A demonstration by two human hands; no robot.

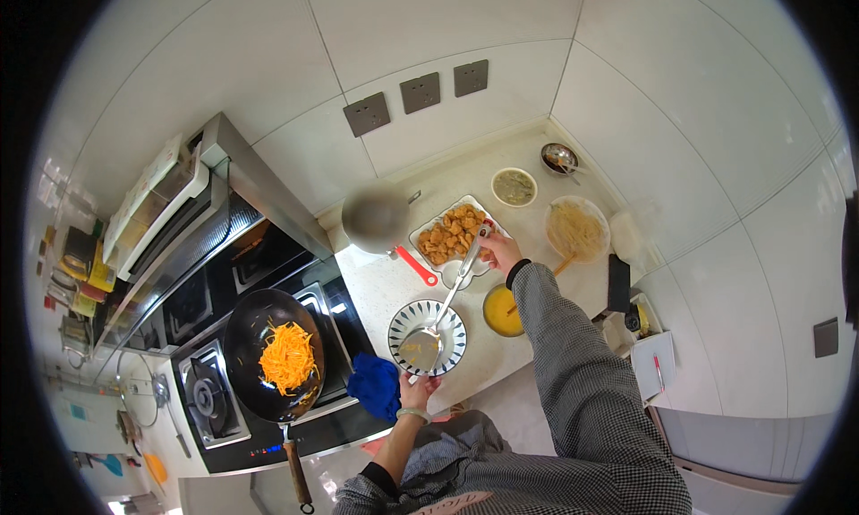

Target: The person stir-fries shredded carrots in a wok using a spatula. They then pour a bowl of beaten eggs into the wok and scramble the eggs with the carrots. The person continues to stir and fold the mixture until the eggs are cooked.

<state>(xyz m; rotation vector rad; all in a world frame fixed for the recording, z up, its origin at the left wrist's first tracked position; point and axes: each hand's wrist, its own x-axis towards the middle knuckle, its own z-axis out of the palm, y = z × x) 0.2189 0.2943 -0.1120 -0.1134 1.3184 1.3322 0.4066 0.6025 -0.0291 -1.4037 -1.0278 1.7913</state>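
Note:
My right hand (pixel 502 248) grips the upper handle of a metal spatula (pixel 456 284), above the fried-food plate. The spatula slants down to the left, and its head rests inside a white bowl with dark leaf marks (pixel 459 319). A few yellow-orange scraps lie around the spatula head. At the bowl's near rim, my left hand (pixel 417 391) holds the bowl from below; some fingers are hidden under it. Left of the bowl stands a black wok (pixel 243 354) with a wooden handle, holding a heap of orange shreds (pixel 288 358).
A blue cloth (pixel 374 386) lies between stove and bowl. Behind are a red-handled pan (pixel 376 216), partly blurred, and a plate of fried pieces (pixel 448 236). A bowl of yellow liquid (pixel 503 307), a soup bowl (pixel 515 187) and a noodle bowl (pixel 577 230) stand to the right.

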